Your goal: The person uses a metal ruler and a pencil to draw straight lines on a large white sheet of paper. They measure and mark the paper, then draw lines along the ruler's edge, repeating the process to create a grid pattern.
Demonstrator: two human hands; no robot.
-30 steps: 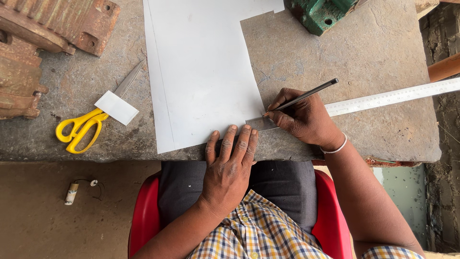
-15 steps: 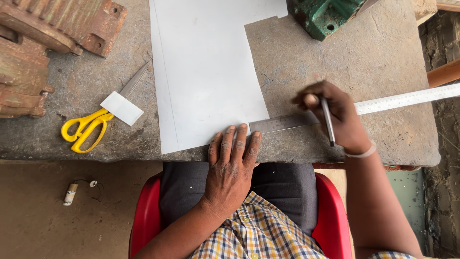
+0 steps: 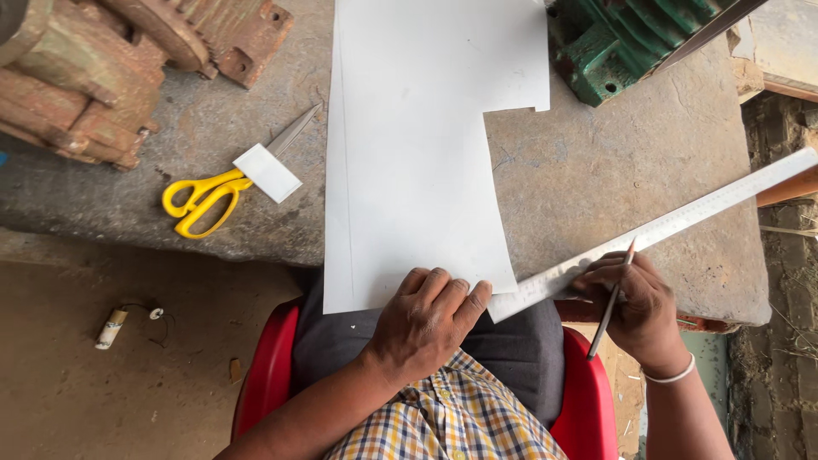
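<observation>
We see our left hand [image 3: 423, 319] lying flat, fingers spread, on the near edge of the white sheet [image 3: 417, 153], which hangs over the front of the stone surface [image 3: 613, 179] onto our lap; that hand grips nothing, only presses. Our right hand [image 3: 639, 311] has its grip closed on a pencil [image 3: 610, 300], held loosely upright between the fingers, while its fingertips also rest on the near end of the long steel ruler [image 3: 665, 226]. The ruler runs slantwise from the sheet's lower right corner out towards the far right edge of the surface, its near end just touching the sheet. We judge the sheet to be light and thin, stiff enough to lie flat yet easy to crease, and apt to slide on the rough stone, so a flat palm well in from the edge suits it best. The ruler looks rigid and smooth, best pinned from above. Yellow scissors [image 3: 204, 198] with a small white card [image 3: 267, 173] on the blades lie well to the left.
</observation>
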